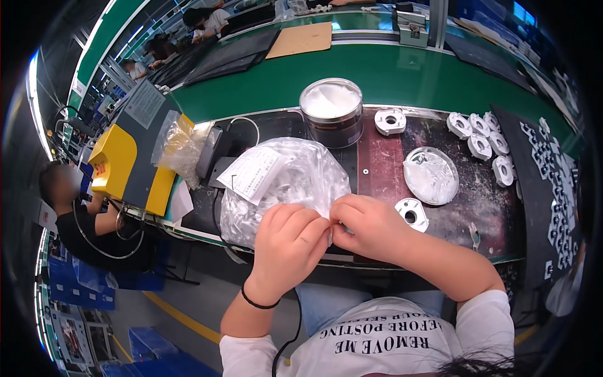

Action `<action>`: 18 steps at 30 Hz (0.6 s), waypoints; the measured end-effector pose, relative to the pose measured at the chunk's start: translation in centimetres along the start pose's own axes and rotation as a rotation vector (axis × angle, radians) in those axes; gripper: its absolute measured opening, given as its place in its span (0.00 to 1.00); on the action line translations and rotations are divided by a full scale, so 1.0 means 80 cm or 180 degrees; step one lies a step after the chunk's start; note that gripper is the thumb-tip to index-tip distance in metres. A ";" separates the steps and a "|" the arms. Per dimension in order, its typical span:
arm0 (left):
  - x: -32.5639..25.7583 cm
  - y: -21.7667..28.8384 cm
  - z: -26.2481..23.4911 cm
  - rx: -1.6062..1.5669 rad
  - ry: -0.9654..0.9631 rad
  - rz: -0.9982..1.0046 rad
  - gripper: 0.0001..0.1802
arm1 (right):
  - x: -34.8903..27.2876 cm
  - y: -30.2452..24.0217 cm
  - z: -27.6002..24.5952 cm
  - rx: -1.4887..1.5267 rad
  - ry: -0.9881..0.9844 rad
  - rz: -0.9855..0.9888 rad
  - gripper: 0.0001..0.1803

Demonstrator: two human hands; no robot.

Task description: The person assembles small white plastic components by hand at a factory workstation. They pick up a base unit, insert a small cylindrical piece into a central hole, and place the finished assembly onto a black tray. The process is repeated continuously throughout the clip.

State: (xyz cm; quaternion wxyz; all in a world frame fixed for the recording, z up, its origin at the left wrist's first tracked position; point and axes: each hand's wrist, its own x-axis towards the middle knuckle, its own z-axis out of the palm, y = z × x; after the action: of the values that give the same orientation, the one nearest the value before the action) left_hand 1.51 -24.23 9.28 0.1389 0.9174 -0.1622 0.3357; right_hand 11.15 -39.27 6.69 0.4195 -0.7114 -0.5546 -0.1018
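Note:
A large clear plastic bag (295,166) full of small pale parts rests on the dark bench in front of me, with a white paper label (253,174) on its upper left. At the bag's near right edge, my left hand (290,242) and my right hand (363,225) meet, both with curled fingers pinching the gathered plastic. The fingertips hide the exact spot they grip. Just right of my right hand lies a white round-holed metal part (411,215). Beyond it sits a round shallow metal lid (431,176) with whitish film in it.
Behind the bag stands an open tin (331,113) holding white stuff, beside another white part (390,121). Several similar parts (479,135) cluster at the right, near a black sheet (534,188) of small pieces. A yellow-grey machine (135,157) stands left; a person (94,226) sits beyond it.

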 end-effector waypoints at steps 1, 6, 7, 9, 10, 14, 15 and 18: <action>0.000 -0.001 0.000 0.0033 -0.0081 -0.0002 0.11 | -0.001 0.001 -0.001 -0.0019 -0.0004 -0.0038 0.08; 0.004 -0.014 -0.002 0.0051 -0.0479 0.0113 0.12 | 0.001 0.008 0.004 -0.0049 0.0026 -0.0257 0.08; 0.005 -0.015 -0.003 0.0042 -0.0507 0.0164 0.12 | 0.003 0.008 0.004 -0.0068 -0.0009 -0.0270 0.08; 0.006 -0.018 -0.004 0.0021 -0.0560 0.0265 0.12 | 0.004 0.012 0.006 0.0041 -0.0045 -0.0252 0.08; 0.005 -0.020 -0.004 -0.0018 -0.0579 0.0307 0.12 | 0.004 0.013 0.007 0.0093 -0.0064 -0.0243 0.08; 0.002 -0.027 -0.005 -0.0232 -0.0558 0.0398 0.11 | 0.007 0.012 0.000 0.0597 -0.0430 0.0380 0.07; 0.001 -0.028 -0.004 -0.0308 -0.0535 0.0400 0.11 | 0.007 0.013 -0.001 0.0614 -0.0456 0.0481 0.07; 0.003 -0.029 -0.002 -0.0371 -0.0527 0.0352 0.11 | 0.006 0.008 -0.006 0.0376 -0.0299 0.0230 0.06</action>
State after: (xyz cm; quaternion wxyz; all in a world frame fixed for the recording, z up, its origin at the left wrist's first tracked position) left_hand 2.48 -22.09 9.24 0.1594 0.9220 -0.2427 0.2559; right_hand 12.04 -39.31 7.02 0.4376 -0.7090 -0.5527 -0.0202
